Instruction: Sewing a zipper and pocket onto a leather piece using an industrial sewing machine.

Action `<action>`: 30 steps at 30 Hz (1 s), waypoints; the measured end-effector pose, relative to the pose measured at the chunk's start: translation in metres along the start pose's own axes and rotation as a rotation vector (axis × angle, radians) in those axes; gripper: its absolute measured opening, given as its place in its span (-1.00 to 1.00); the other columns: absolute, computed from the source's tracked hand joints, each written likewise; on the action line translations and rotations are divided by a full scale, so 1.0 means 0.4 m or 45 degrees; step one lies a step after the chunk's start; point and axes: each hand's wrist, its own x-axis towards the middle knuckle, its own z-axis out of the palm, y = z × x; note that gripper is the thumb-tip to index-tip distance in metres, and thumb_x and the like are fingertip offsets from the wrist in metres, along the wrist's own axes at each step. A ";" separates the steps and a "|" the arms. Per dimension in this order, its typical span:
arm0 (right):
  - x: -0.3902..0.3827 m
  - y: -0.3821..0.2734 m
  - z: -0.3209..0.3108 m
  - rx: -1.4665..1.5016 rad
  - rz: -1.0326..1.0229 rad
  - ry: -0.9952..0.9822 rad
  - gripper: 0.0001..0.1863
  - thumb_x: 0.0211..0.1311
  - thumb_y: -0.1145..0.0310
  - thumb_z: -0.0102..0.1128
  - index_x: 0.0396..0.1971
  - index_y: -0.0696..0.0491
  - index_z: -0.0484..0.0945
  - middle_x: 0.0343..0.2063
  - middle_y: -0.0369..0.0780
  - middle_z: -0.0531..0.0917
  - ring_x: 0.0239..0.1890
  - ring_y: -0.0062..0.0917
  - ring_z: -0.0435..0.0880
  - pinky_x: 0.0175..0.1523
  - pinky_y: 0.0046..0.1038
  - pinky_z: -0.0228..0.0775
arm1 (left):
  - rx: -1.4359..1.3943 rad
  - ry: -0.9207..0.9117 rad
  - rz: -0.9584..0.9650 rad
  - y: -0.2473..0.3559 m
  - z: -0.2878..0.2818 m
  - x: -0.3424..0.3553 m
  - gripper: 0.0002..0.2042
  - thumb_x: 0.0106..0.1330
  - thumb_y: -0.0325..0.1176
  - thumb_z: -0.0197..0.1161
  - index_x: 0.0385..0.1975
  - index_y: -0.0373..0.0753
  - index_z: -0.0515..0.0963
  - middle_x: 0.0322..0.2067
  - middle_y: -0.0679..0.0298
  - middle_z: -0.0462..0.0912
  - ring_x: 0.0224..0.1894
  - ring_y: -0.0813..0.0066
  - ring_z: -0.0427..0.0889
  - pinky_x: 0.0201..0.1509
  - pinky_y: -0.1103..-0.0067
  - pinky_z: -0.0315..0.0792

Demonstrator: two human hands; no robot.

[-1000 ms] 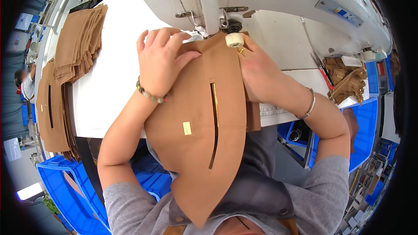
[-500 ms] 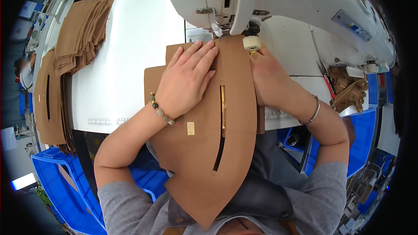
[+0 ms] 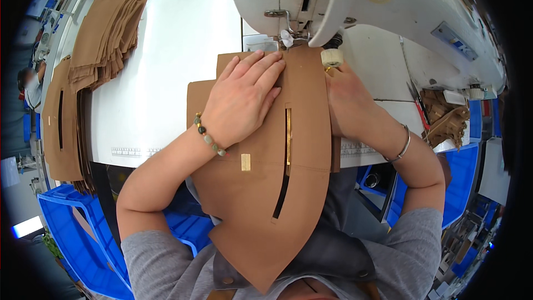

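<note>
A large brown panel (image 3: 250,189), leather-like, lies under the sewing machine (image 3: 277,0) and hangs over the table edge into my lap. A long slot runs down it, with a gold-toothed zipper (image 3: 288,133) showing in its upper part and black in its lower part. My left hand (image 3: 244,94) rests flat on the panel, fingers stretched toward the presser foot (image 3: 287,40). Against the panel's right edge, my right hand (image 3: 347,100) is closed on it. Its fingertips are partly hidden by the machine's cream knob (image 3: 332,58). A small pale patch (image 3: 246,162) sits left of the zipper.
Stacked brown pieces (image 3: 108,39) and slotted panels (image 3: 55,133) lie at the left. Red-handled scissors (image 3: 420,105) and brown scraps (image 3: 444,119) are at the right. Blue bins (image 3: 78,233) flank the table, and a printed ruler (image 3: 133,151) runs along its front edge.
The view has shifted slightly, so the machine head appears farther right. Both hands keep their hold and place on the panel; any feed of it is too small to tell.
</note>
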 end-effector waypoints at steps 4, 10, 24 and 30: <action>0.004 -0.004 -0.006 0.076 0.036 0.008 -0.48 0.17 0.26 0.23 0.12 0.21 0.55 0.09 0.02 0.62 0.20 -0.10 0.58 0.49 0.13 0.06 | -0.013 0.033 0.007 -0.016 0.009 0.009 -0.54 0.44 -0.32 0.20 0.31 -0.26 0.45 0.35 0.15 0.48 0.42 0.06 0.38 0.49 0.13 0.27; 0.002 -0.006 -0.014 0.042 0.037 -0.043 -0.50 0.16 0.25 0.25 0.09 0.19 0.57 0.05 0.01 0.64 0.16 -0.11 0.60 0.47 0.14 0.09 | -0.008 0.214 0.053 -0.045 0.023 0.039 -0.64 0.42 -0.34 0.23 0.17 -0.30 0.56 0.15 0.06 0.61 0.26 0.01 0.50 0.34 0.27 0.42; -0.006 0.006 0.006 0.200 0.011 0.062 -0.31 0.15 0.21 0.29 0.33 0.07 0.46 0.17 -0.02 0.60 0.25 -0.07 0.55 0.48 0.20 0.07 | -0.008 0.150 0.035 -0.114 0.002 0.139 -0.80 0.41 -0.31 0.21 -0.13 -0.29 0.63 -0.19 0.16 0.68 0.02 0.15 0.58 0.13 0.32 0.48; -0.007 0.006 0.014 0.243 0.032 0.063 -0.33 0.18 0.20 0.29 0.32 0.06 0.46 0.17 -0.03 0.60 0.27 -0.08 0.54 0.50 0.19 0.03 | -0.115 0.083 -0.017 -0.032 -0.029 0.020 -0.58 0.44 -0.19 0.23 0.18 -0.31 0.56 0.18 0.12 0.62 0.33 0.09 0.48 0.41 0.16 0.35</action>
